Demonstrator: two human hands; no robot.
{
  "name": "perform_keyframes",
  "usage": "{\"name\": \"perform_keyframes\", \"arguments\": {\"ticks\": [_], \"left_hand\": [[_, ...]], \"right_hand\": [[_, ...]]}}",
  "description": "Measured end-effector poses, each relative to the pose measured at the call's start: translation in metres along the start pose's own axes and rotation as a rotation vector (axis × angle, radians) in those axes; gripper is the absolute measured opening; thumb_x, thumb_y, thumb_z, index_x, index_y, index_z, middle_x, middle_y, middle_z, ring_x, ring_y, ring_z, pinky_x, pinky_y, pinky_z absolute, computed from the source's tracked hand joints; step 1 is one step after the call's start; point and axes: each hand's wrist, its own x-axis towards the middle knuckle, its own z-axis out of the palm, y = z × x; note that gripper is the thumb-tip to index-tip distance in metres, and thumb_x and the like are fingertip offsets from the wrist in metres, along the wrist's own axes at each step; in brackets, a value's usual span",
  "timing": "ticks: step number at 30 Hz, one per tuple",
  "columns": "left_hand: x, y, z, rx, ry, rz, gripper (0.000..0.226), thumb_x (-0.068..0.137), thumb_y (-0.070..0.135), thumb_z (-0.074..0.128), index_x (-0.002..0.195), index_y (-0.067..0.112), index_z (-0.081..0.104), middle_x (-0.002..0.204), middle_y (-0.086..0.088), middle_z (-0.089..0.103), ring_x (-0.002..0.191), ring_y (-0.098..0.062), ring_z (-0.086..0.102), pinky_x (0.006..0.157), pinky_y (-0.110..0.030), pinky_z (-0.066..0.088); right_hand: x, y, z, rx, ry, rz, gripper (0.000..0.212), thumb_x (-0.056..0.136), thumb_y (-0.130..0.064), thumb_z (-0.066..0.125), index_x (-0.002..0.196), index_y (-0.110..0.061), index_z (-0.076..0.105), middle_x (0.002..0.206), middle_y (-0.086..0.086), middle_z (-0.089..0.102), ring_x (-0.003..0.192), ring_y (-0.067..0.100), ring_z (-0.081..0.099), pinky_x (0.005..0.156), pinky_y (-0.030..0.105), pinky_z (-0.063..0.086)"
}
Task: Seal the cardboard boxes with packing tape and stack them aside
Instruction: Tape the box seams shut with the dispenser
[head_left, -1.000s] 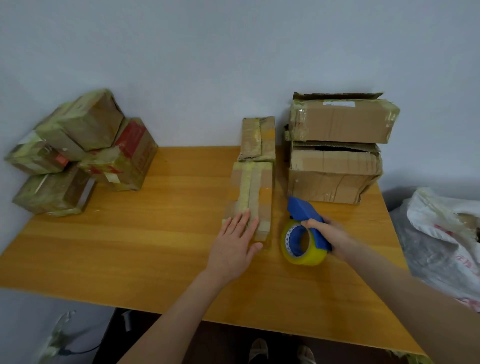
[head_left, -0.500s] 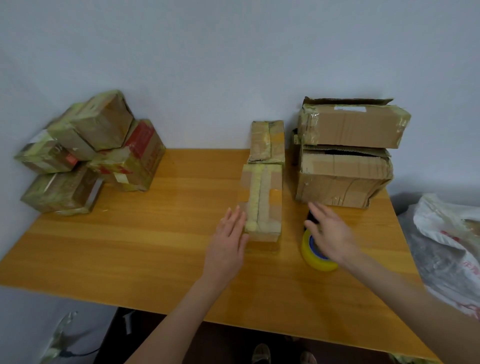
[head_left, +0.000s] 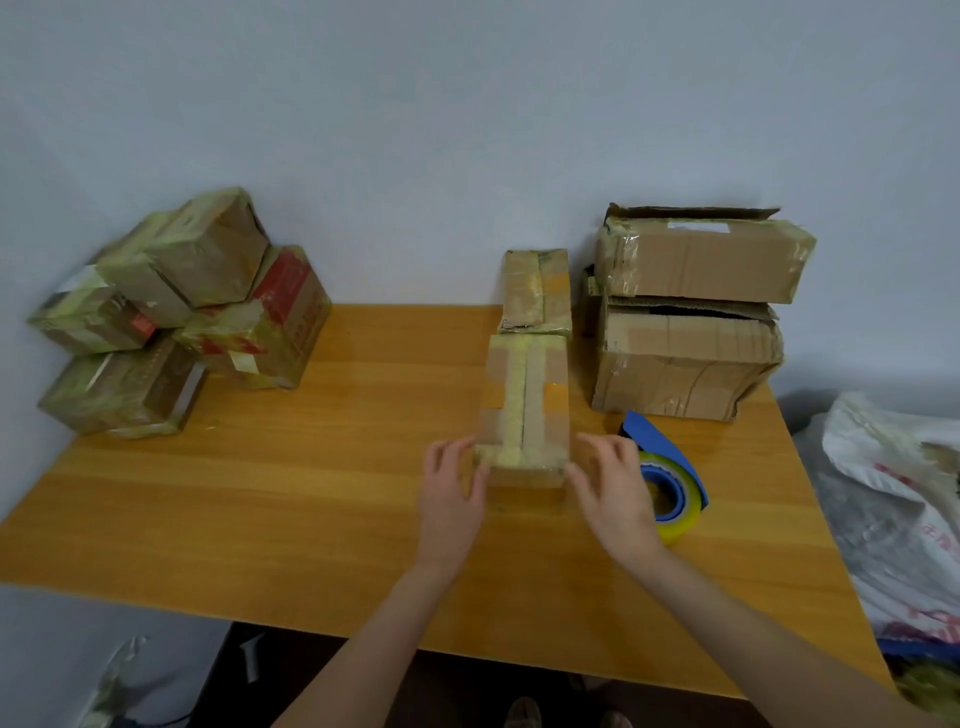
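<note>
Head view: a long, narrow cardboard box with yellowish tape along its top seam (head_left: 524, 410) lies mid-table on the orange wooden table (head_left: 260, 493). The left hand (head_left: 451, 496) and right hand (head_left: 614, 493) flank its near end with fingers loosely spread; motion blur hides any contact. A blue tape dispenser with a yellow roll (head_left: 672, 493) lies just right of the right hand. Two larger brown boxes (head_left: 691, 317) are stacked far right, and a pile of taped boxes (head_left: 171, 312) sits far left.

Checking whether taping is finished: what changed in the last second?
The right hand let go of the tape dispenser, which now lies on the table, and moved left to the near right corner of the taped box. The left hand slid off the box top to its near left corner. Whether either holds it is unclear. The box stacks stayed put.
</note>
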Motion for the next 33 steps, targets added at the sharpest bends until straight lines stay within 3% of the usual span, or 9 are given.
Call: {"name": "perform_keyframes", "arguments": {"ticks": [3, 6, 9, 11, 15, 21, 25, 30, 33], "left_hand": [[0.009, -0.001, -0.007, -0.091, -0.036, -0.288, 0.021, 0.092, 0.031, 0.061, 0.107, 0.016, 0.056, 0.092, 0.004, 0.058, 0.079, -0.009, 0.056, 0.065, -0.02, 0.047], [0.014, -0.005, -0.005, -0.18, -0.119, -0.363, 0.022, 0.088, 0.032, 0.067, 0.1, 0.018, 0.056, 0.083, 0.001, 0.066, 0.078, -0.016, 0.063, 0.069, -0.034, 0.054], [0.015, -0.006, -0.004, -0.232, -0.109, -0.383, 0.02, 0.086, 0.02, 0.07, 0.097, 0.014, 0.056, 0.076, 0.0, 0.068, 0.07, -0.015, 0.064, 0.066, -0.03, 0.053], [0.017, -0.007, -0.004, -0.215, -0.104, -0.368, 0.019, 0.085, 0.018, 0.071, 0.094, 0.014, 0.055, 0.07, 0.002, 0.066, 0.064, -0.013, 0.063, 0.064, -0.023, 0.049], [0.019, -0.007, 0.0, -0.146, -0.108, -0.3, 0.024, 0.082, 0.021, 0.074, 0.095, 0.016, 0.054, 0.067, 0.001, 0.065, 0.068, -0.016, 0.064, 0.067, -0.027, 0.048], [0.024, -0.007, 0.002, 0.105, -0.191, -0.116, 0.045, 0.08, 0.035, 0.075, 0.116, 0.019, 0.054, 0.063, 0.01, 0.05, 0.055, -0.003, 0.046, 0.05, -0.014, 0.038], [0.021, -0.007, 0.011, 0.064, -0.182, -0.168, 0.051, 0.08, 0.04, 0.073, 0.118, 0.016, 0.049, 0.086, 0.005, 0.064, 0.074, -0.011, 0.061, 0.059, -0.017, 0.045], [0.017, -0.023, 0.019, 0.028, -0.29, -0.315, 0.041, 0.088, 0.028, 0.068, 0.12, 0.009, 0.052, 0.084, 0.0, 0.062, 0.072, -0.013, 0.058, 0.058, -0.022, 0.045], [0.005, -0.037, 0.016, 0.139, -0.329, -0.354, 0.05, 0.087, 0.037, 0.068, 0.128, 0.013, 0.053, 0.091, 0.005, 0.054, 0.079, -0.009, 0.052, 0.061, -0.019, 0.039]], "right_hand": [[0.007, -0.006, -0.007, 0.115, -0.107, 0.137, 0.05, 0.096, -0.035, 0.056, 0.14, -0.015, 0.041, 0.084, -0.004, 0.057, 0.073, 0.007, 0.055, 0.059, 0.016, 0.042], [0.008, -0.007, 0.001, 0.158, -0.156, 0.139, 0.057, 0.095, -0.036, 0.059, 0.143, -0.016, 0.037, 0.075, -0.003, 0.062, 0.069, 0.009, 0.061, 0.058, 0.018, 0.047], [0.007, -0.006, 0.007, 0.255, -0.109, 0.176, 0.059, 0.093, -0.025, 0.063, 0.146, -0.019, 0.038, 0.072, 0.0, 0.067, 0.062, 0.006, 0.064, 0.058, 0.014, 0.05], [0.008, -0.004, 0.007, 0.286, -0.096, 0.183, 0.064, 0.092, -0.017, 0.065, 0.148, -0.022, 0.035, 0.072, 0.002, 0.068, 0.06, 0.006, 0.065, 0.06, 0.015, 0.052], [0.01, -0.003, 0.009, 0.167, -0.101, 0.134, 0.07, 0.091, -0.019, 0.067, 0.15, -0.027, 0.031, 0.067, -0.002, 0.066, 0.059, 0.005, 0.062, 0.06, 0.013, 0.049], [0.022, -0.009, 0.002, -0.288, -0.118, 0.077, 0.071, 0.08, -0.055, 0.068, 0.138, -0.026, 0.039, 0.098, -0.003, 0.064, 0.087, 0.019, 0.063, 0.068, 0.034, 0.055], [0.03, -0.017, 0.007, -0.375, -0.144, 0.056, 0.073, 0.073, -0.068, 0.066, 0.125, -0.024, 0.039, 0.113, 0.001, 0.055, 0.097, 0.026, 0.062, 0.071, 0.036, 0.055], [0.031, -0.004, 0.011, -0.338, -0.147, -0.03, 0.064, 0.08, -0.056, 0.068, 0.126, -0.023, 0.039, 0.114, 0.002, 0.061, 0.098, 0.025, 0.062, 0.076, 0.038, 0.055], [0.023, 0.014, 0.004, -0.203, -0.258, -0.018, 0.08, 0.081, -0.039, 0.073, 0.146, -0.034, 0.025, 0.113, 0.003, 0.064, 0.092, 0.021, 0.064, 0.076, 0.037, 0.057]]}}
